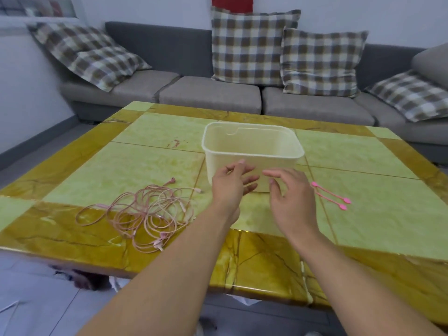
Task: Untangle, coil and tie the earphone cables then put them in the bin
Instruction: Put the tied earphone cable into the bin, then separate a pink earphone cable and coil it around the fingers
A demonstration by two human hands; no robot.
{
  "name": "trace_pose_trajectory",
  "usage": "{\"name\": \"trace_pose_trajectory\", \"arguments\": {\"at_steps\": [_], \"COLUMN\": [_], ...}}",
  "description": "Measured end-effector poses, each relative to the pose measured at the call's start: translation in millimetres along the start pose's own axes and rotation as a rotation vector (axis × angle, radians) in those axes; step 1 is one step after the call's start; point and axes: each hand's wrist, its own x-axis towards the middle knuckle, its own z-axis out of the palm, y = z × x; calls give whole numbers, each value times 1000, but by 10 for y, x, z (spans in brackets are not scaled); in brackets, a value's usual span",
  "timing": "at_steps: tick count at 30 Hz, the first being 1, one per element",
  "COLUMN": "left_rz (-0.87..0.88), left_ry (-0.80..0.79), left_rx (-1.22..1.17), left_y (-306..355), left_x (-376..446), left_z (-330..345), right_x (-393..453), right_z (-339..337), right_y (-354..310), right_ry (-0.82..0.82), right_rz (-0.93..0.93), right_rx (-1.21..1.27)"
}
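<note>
Plainly, bin (252, 151) holds nothing; left hand (230, 185) and right hand (288, 190) hover open before it.

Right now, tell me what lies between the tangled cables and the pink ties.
In the head view, both hands, left and right, sit between cables and ties.

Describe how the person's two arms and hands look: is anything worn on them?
Both forearms are bare up to the bottom edge of the picture; no sleeve shows. The left hand and the right hand wear no glove, and I see no ring, watch or bracelet on fingers or wrists. The fingernails look short and unpainted.
</note>
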Motion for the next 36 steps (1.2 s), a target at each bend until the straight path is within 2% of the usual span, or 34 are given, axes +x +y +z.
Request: {"name": "trace_pose_trajectory", "arguments": {"at_steps": [4,7,9,12,15,18,20,23,25,28,33,34,36], "left_rz": [157,340,483,639,610,456,408,395,384,370,415,412,385], "left_ry": [43,101,131,205,277,162,90,85,102,131,247,258,224], "left_rx": [419,701,805,830,824,921,907,911,922,965,908,926,993], "left_y": [-93,-16,108,316,438,441,421,406,398,354,310,316,270], "left_x": [1,-39,-107,-220,-216,-198,-187,-152,-121,-99,-89,-74,-48], "left_z": [-430,-823,-1003,-1193,-1389,-1586,-1689,-1754,-1760,-1725,-1587,-1612,-1574], "right_x": [-150,-246,-305,-354,-367,-377,-375,-349,-298,-203,-77,-53,-33], "right_z": [178,422,594,796,954,1106,1169,1114,968,696,187,118,-67], "right_y": [-77,-246,-356,-512,-624,-673,-655,-588,-542,-475,-348,-323,-188], "right_ry": [-178,-415,-527,-569,-695,-787,-721,-655,-633,-465,-114,-69,2], "right_rz": [46,44,18,33,35,21,44,110,186,376,737,763,769], "right_rx": [22,24,7,41,50,-69,-135,-25,113,373,1149,1190,1112]}}
